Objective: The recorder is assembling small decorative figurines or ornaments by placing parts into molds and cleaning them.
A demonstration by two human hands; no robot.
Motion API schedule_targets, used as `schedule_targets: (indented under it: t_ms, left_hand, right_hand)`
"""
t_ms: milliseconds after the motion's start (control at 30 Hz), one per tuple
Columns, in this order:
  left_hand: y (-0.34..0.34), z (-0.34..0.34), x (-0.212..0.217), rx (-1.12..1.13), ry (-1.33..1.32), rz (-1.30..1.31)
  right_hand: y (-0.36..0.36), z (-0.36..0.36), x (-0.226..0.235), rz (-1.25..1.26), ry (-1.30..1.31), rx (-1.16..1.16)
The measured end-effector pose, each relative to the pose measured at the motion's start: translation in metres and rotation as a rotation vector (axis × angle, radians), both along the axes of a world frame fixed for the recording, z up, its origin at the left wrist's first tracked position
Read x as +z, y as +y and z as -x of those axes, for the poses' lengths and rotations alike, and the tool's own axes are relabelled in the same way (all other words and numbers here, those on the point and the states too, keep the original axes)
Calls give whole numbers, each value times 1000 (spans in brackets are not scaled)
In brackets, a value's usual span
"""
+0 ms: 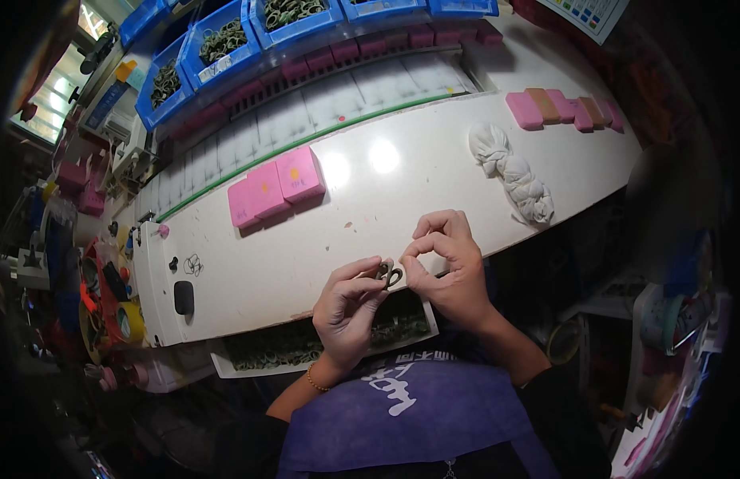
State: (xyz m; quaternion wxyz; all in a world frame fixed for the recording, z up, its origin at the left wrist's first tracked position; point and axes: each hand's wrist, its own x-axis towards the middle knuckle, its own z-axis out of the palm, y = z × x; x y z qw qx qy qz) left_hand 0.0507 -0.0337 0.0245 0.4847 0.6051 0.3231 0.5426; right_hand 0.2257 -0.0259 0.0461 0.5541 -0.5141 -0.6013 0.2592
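My left hand (347, 307) and my right hand (446, 267) meet at the near edge of a white worktable (386, 199). Between their fingertips they pinch small dark green ring-shaped parts (390, 274); two rings seem to sit side by side, and which hand holds which ring I cannot tell. Just beneath my hands a shallow white tray (226, 369) full of several similar green rings sticks out from under the table edge. A purple apron (418, 415) covers my lap below.
Pink sponge blocks (275, 188) lie left of centre on the table, more pink and tan blocks (563, 108) at the far right. A twisted white cloth (513, 172) rests at the right. Blue bins (226, 44) of green rings line the back. Tape rolls and clutter (106, 303) crowd the left.
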Motion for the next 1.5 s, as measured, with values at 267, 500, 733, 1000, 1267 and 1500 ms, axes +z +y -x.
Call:
schedule_targets:
  t_ms: [267, 500, 733, 1000, 1267, 1500]
  left_hand:
    - [14, 14, -1, 41, -134, 247]
    - [80, 42, 33, 143, -106, 291]
    - [236, 43, 107, 243, 17, 14]
    - [493, 18, 253, 408, 138, -565]
    - [620, -26, 300, 859, 954, -309]
    - [569, 4, 284, 709, 858, -490]
  right_hand:
    - [24, -34, -41, 248, 1, -171]
    - [45, -42, -36, -21, -205, -198]
    - [58, -48, -29, 68, -296, -5]
    - [67, -52, -19, 41, -312, 168]
    - [58, -55, -22, 22, -179, 124]
    - [58, -58, -15, 81, -111, 149]
